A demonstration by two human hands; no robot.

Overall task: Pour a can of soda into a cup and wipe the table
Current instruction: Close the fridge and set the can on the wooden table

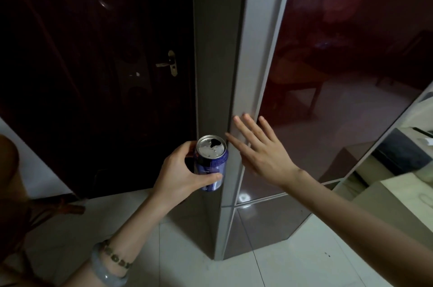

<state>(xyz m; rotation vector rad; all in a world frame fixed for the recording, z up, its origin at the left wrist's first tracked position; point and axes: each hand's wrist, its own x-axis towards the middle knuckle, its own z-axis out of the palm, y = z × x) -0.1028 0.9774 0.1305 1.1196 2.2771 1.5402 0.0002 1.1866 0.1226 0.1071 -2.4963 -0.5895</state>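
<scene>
Head view: left hand [182,169] grips upright soda can [212,165]; right hand [262,151] beside it.

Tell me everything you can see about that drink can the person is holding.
The can is blue with pale markings too blurred to read, and has a silvery metal top. Its drinking hole is already open, dark inside, and the lid looks speckled. It is held nearly upright in mid-air, in front of a grey panel. Only the left hand touches it, thumb across the lower front, fingers curled behind.
</scene>
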